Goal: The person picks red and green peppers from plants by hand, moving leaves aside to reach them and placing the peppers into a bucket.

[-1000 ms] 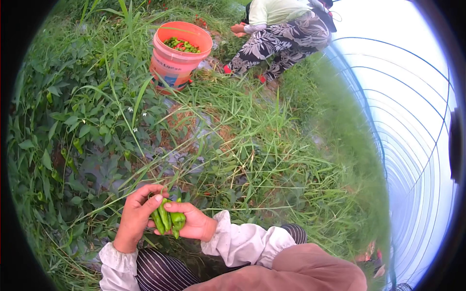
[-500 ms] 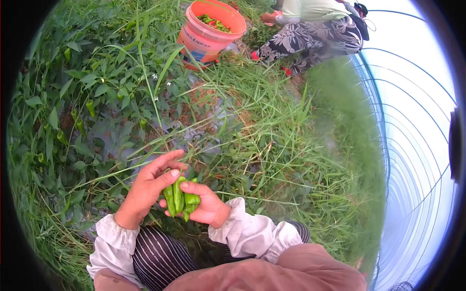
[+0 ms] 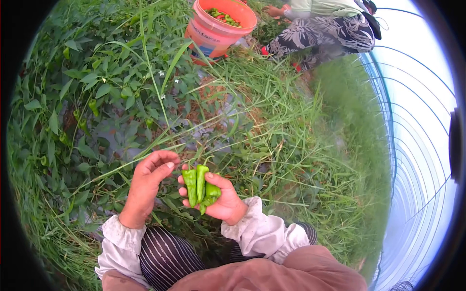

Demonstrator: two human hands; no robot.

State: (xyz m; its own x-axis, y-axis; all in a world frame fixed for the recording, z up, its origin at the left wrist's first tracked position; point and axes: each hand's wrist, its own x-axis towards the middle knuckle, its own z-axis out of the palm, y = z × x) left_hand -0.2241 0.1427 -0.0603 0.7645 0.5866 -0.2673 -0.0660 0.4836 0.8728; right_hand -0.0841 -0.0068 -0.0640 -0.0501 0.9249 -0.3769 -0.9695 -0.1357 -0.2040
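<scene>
Several green peppers (image 3: 200, 184) lie side by side in my right hand (image 3: 224, 200), which is closed around them with the thumb on top. Their stem ends point away from me. My left hand (image 3: 148, 184) is just left of the peppers, apart from them, with its fingers loosely curved and the thumb a little away from them. I see nothing held in it. Some fingers of my right hand are partly hidden behind the peppers.
Pepper plants (image 3: 109, 97) with hanging green peppers (image 3: 93, 107) fill the left side. A pink bucket (image 3: 211, 36) with red and green peppers stands ahead. Beyond it a person in patterned trousers (image 3: 323, 36) bends down. Tall grass (image 3: 310, 145) and a hooped plastic tunnel wall (image 3: 412, 121) are at right.
My left hand has drawn back from the peppers, leaving a gap. My right hand, still holding them, has shifted right, and its peppers show more fully. The view has moved slightly.
</scene>
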